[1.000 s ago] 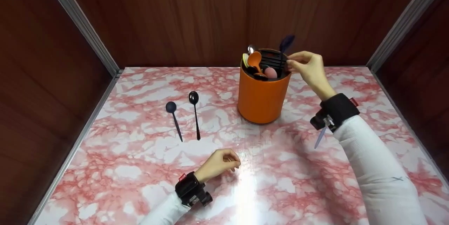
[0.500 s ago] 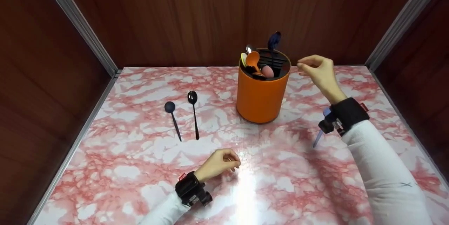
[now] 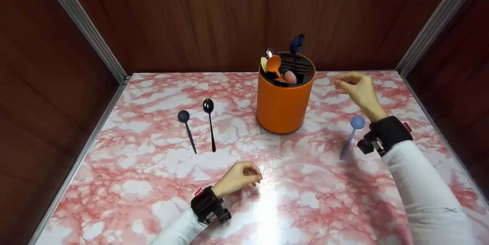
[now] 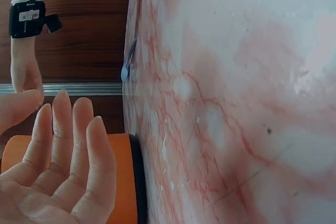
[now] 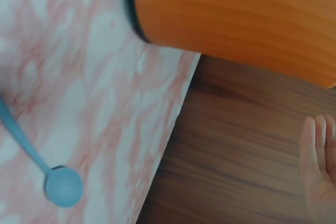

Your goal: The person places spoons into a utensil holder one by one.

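My right hand (image 3: 357,88) hovers to the right of an orange utensil holder (image 3: 281,107), fingers loosely bent and holding nothing. A dark blue spoon (image 3: 297,44) stands upright in the holder's slotted top, beside an orange spoon (image 3: 274,63), a pink-headed utensil (image 3: 290,77) and a silver spoon (image 3: 269,52). Below my right hand a light blue spoon (image 3: 357,122) lies on the table. My left hand (image 3: 238,178) stays low over the front middle of the table; in the left wrist view its relaxed fingers (image 4: 100,153) have nothing between them.
On the left half of the marbled table (image 3: 133,187) lie a dark matte spoon (image 3: 183,116) and a shiny black spoon (image 3: 208,106), side by side. Wood-grain panels (image 3: 225,19) wall the table at the back and both sides.
My right hand has left the holder's rim and drawn back to the right and toward me, uncovering the light blue spoon. The dark blue spoon now leans less to the right. My left hand is unmoved.
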A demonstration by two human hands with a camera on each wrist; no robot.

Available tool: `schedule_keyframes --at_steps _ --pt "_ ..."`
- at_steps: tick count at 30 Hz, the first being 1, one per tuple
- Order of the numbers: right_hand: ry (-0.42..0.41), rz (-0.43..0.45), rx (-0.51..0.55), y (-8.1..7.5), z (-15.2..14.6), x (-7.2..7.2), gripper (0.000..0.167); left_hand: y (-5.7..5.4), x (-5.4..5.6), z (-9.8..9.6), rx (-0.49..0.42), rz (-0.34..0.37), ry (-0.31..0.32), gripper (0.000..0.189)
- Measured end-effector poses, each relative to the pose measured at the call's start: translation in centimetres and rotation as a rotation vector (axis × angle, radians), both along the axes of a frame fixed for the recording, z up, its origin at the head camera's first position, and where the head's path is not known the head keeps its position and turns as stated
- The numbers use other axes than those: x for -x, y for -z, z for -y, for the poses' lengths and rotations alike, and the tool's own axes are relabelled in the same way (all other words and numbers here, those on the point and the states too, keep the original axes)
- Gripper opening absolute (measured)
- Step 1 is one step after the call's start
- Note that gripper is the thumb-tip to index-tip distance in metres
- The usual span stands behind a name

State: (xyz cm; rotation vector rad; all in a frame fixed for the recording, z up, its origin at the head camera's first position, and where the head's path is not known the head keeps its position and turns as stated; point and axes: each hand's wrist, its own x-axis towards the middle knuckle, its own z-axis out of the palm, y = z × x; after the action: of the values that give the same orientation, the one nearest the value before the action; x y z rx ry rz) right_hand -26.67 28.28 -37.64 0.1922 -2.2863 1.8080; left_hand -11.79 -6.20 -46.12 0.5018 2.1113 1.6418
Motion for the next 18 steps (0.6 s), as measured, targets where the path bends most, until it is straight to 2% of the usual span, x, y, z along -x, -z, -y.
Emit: schedule_keyframes --at_steps 7,18 --pt "0.001 0.067 -0.142 1.4 -1.7 -0.5 0.008 0.1 0.1 0.1 -0.006 -0.002 0.003 0.016" --pt "-0.005 0.11 -0.191 3.6 -4.0 -1.4 0.023 0.1 0.1 0.2 0.001 -0.01 0.003 0.016"
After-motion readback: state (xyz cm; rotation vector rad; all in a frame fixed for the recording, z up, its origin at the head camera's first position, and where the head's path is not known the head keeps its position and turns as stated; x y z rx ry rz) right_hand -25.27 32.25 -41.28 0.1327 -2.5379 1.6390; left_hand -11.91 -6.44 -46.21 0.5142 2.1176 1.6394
